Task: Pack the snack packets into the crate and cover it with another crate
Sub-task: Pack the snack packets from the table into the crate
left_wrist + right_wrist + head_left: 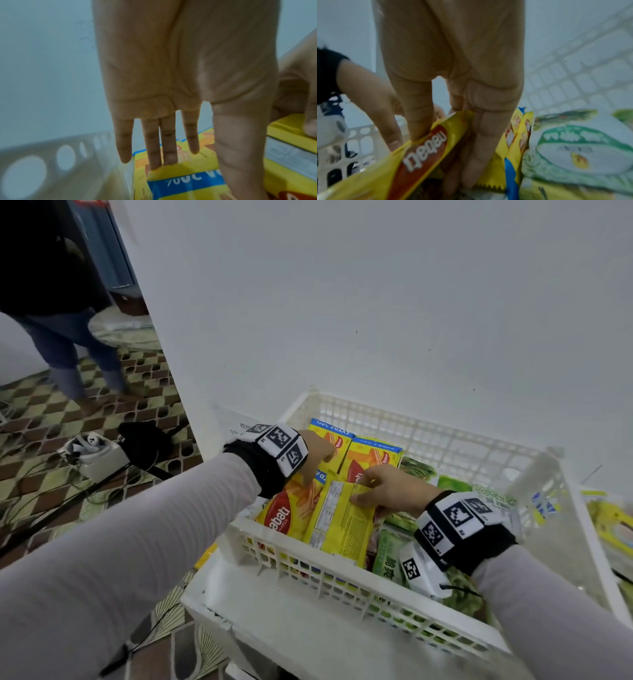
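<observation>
A white lattice crate [342,577] holds yellow wafer packets [373,457] on the left and green snack packets [390,556] on the right. My right hand [383,491] pinches a yellow packet [342,522] by its upper end, label side up, tilted over the others. In the right wrist view the thumb and fingers [479,135] clamp this packet [423,155]. My left hand [317,460] reaches into the crate's left side. Its straight fingers [168,148] touch the top edge of a blue-banded yellow packet [187,181].
A second white crate [561,501] stands at the right, against the first. The crate rests on a white surface [274,628] by a white wall. On the patterned floor at left lie cables, a white box [99,453] and a black item. A person [68,337] stands beyond.
</observation>
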`<state>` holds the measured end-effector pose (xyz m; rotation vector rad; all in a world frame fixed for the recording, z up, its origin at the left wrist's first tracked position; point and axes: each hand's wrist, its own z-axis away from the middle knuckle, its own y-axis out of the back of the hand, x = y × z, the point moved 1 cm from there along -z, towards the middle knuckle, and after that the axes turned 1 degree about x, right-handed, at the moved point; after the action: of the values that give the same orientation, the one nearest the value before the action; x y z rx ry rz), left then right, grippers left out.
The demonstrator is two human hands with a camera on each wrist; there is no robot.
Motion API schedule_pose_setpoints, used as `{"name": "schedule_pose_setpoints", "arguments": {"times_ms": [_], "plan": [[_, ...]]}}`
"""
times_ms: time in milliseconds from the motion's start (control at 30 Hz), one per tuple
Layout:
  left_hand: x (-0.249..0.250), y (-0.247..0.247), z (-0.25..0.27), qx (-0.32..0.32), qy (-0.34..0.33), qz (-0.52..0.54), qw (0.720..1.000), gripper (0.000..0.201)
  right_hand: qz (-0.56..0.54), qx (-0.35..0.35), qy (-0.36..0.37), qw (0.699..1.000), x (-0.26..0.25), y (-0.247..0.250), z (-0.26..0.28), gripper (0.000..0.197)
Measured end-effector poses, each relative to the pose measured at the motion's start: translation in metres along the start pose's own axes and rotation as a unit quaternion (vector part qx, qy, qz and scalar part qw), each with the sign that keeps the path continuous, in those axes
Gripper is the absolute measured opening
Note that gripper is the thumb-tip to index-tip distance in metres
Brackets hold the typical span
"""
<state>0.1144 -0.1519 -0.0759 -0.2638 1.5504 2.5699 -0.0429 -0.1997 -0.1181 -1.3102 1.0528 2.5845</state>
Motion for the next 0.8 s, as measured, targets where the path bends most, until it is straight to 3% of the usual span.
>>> {"name": "schedule_pose_setpoints", "arguments": {"times_ms": [100, 200, 400, 467, 500, 600, 733, 800], "plan": [[0.007, -0.001, 0.001, -0.012, -0.030, -0.057, 0.998, 0.059, 0.118, 0.012, 0.058, 0.991, -0.009, -0.002, 0.005, 0.024], [0.011, -0.001, 0.001, -0.024, -0.035, -0.087, 0.995, 0.048, 0.249, 0.033, 0.090, 0.964, -0.017, -0.003, 0.007, 0.042], [0.010, 0.002, 0.006, -0.048, -0.037, -0.114, 0.992, 0.034, 0.349, 0.020, 0.089, 0.933, -0.021, -0.006, 0.012, 0.055], [0.010, 0.003, 0.007, -0.077, -0.047, -0.128, 0.988, 0.021, 0.371, 0.018, 0.074, 0.925, -0.022, -0.008, 0.012, 0.056], [0.010, 0.002, 0.007, -0.094, -0.058, -0.125, 0.986, 0.021, 0.383, 0.017, 0.070, 0.921, -0.022, -0.009, 0.012, 0.056], [0.009, -0.001, 0.007, -0.117, -0.063, -0.118, 0.984, 0.054, 0.399, 0.015, 0.075, 0.914, -0.023, -0.011, 0.012, 0.056], [0.006, -0.005, 0.003, -0.114, -0.046, -0.092, 0.988, 0.060, 0.396, 0.010, 0.073, 0.915, -0.021, -0.013, 0.013, 0.035], [0.005, -0.006, 0.001, -0.119, -0.042, -0.085, 0.988, 0.059, 0.389, 0.003, 0.079, 0.918, -0.022, -0.016, 0.015, 0.042]]}}
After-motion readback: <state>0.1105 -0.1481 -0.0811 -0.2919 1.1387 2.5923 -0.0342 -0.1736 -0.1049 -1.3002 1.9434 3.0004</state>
